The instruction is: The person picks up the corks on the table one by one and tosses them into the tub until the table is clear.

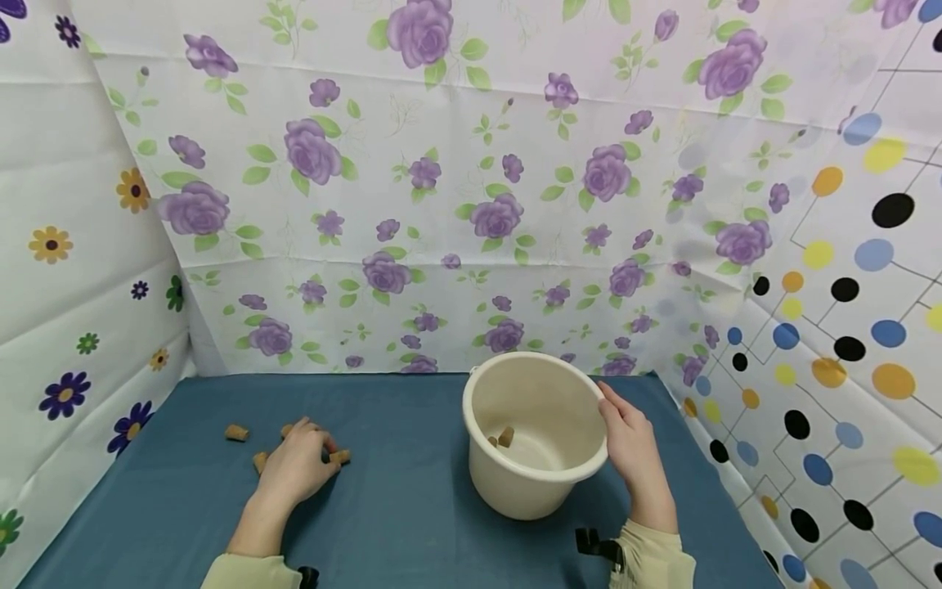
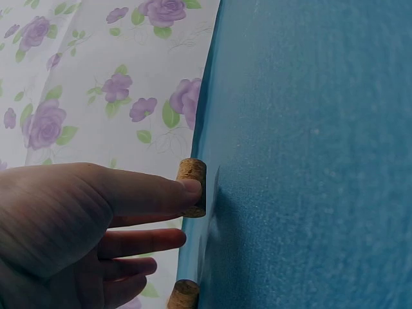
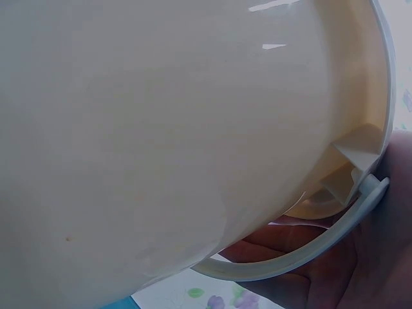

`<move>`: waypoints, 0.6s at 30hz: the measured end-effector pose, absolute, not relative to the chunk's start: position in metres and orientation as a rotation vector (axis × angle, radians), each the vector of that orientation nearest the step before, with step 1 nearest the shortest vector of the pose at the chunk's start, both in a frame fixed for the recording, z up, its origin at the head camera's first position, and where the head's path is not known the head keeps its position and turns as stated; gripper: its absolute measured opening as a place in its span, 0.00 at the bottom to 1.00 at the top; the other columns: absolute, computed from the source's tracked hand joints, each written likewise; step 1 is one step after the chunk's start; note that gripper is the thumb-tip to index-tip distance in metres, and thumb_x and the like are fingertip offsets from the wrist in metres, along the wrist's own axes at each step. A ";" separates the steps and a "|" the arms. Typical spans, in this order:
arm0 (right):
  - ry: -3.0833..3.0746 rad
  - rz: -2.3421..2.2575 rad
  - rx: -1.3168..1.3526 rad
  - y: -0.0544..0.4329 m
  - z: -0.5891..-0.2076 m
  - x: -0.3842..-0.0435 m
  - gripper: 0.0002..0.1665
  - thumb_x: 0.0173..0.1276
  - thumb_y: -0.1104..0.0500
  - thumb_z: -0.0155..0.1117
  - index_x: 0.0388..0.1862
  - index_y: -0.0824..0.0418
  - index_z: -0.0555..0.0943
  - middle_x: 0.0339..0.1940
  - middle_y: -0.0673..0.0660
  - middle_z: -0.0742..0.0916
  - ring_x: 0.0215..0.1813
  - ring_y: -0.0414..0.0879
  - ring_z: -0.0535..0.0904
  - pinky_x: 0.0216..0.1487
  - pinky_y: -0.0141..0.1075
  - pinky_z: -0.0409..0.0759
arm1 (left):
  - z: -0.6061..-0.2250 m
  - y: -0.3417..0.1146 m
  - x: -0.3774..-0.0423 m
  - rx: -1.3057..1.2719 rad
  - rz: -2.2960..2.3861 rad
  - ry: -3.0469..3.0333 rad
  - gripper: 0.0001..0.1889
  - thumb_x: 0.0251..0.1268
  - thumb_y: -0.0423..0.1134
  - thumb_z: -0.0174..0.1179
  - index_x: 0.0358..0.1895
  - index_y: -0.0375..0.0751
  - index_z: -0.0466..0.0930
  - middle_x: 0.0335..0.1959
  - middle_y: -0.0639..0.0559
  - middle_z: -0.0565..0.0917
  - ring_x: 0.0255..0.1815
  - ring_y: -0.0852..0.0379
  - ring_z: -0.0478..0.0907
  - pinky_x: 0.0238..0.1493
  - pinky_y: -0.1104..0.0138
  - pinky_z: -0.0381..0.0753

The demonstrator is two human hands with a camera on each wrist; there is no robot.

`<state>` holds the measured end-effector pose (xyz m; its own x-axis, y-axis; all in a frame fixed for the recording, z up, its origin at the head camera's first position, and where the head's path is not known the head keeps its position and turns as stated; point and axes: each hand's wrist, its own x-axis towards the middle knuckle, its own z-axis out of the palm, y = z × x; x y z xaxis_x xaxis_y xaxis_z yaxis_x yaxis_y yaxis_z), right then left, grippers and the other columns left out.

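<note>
While a round cream plastic bucket (image 1: 518, 493) is held at right by the right hand (image 1: 634, 450), one stubby brown cork (image 1: 342, 456) is pinched at left by the left hand (image 1: 296, 460); two corks (image 1: 505, 437) are inside, three corks (image 1: 236, 433) (at least) left out.

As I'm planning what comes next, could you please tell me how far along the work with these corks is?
Seemingly partway. Done: two corks show inside the bucket, which the right hand holds by its rim. In hand: one cork, pinched by the left hand. Remaining: three more corks on the blue cloth, near that hand.
</note>
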<state>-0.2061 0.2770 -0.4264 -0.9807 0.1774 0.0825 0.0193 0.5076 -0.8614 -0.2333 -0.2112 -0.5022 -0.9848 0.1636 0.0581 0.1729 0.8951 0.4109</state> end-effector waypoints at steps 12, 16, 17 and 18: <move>-2.603 1.448 -0.164 0.279 -0.429 -0.206 0.34 0.90 0.39 0.42 0.87 0.50 0.65 0.70 0.70 0.82 0.50 0.55 0.89 0.42 0.40 0.84 | -0.503 -0.211 -0.233 -0.244 -0.670 -3.047 0.05 0.61 0.31 0.77 0.37 0.40 0.90 0.50 0.35 0.86 0.77 0.20 0.60 0.67 0.32 0.72; -2.602 1.447 -0.158 0.278 -0.428 -0.207 0.34 0.90 0.40 0.42 0.87 0.51 0.65 0.70 0.70 0.82 0.52 0.55 0.89 0.44 0.40 0.84 | -0.503 -0.211 -0.233 -0.242 -0.669 -3.051 0.05 0.61 0.32 0.77 0.37 0.39 0.90 0.49 0.36 0.86 0.77 0.20 0.60 0.67 0.33 0.72; -2.601 1.449 -0.157 0.278 -0.428 -0.207 0.34 0.90 0.40 0.42 0.87 0.51 0.65 0.70 0.70 0.82 0.52 0.56 0.89 0.44 0.40 0.84 | -0.503 -0.211 -0.233 -0.242 -0.671 -3.052 0.05 0.61 0.32 0.77 0.37 0.39 0.90 0.49 0.36 0.86 0.78 0.20 0.60 0.67 0.33 0.72; -2.599 1.452 -0.158 0.278 -0.428 -0.207 0.34 0.90 0.40 0.42 0.87 0.51 0.65 0.70 0.70 0.82 0.52 0.56 0.89 0.43 0.40 0.84 | -0.503 -0.211 -0.233 -0.241 -0.673 -3.053 0.05 0.61 0.32 0.77 0.37 0.39 0.90 0.49 0.37 0.86 0.78 0.20 0.60 0.67 0.33 0.72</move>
